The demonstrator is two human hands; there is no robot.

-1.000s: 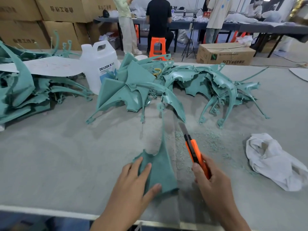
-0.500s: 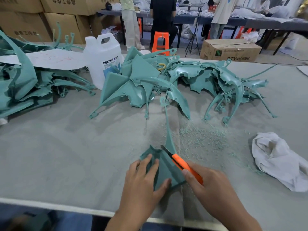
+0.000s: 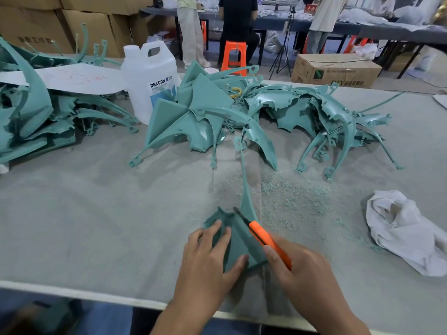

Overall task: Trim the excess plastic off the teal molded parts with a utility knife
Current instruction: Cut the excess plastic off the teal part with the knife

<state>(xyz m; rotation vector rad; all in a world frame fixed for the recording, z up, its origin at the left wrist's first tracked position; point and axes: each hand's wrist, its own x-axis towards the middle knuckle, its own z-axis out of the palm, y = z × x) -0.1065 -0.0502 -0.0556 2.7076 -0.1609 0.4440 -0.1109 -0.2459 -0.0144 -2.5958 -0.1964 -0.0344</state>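
A teal molded part (image 3: 242, 235) lies on the grey table near the front edge, its thin curved stem reaching away from me. My left hand (image 3: 208, 259) presses it down, fingers spread on its left flange and thumb at its lower edge. My right hand (image 3: 300, 269) grips an orange utility knife (image 3: 266, 240), whose dark blade lies across the part's upper ridge. A pile of teal parts (image 3: 242, 117) fills the middle of the table, and another heap (image 3: 36, 117) sits at the left.
Teal shavings (image 3: 290, 197) are scattered right of the part. A crumpled white cloth (image 3: 406, 230) lies at the right. A white jug (image 3: 150, 78) and a white sheet (image 3: 72, 78) stand behind the piles. Cardboard boxes, an orange stool (image 3: 233, 56) and standing people are beyond the table.
The knife swung from pointing away beside the part to lying across it, blade now on the ridge. My left hand keeps pressing the part; the view moved slightly closer.
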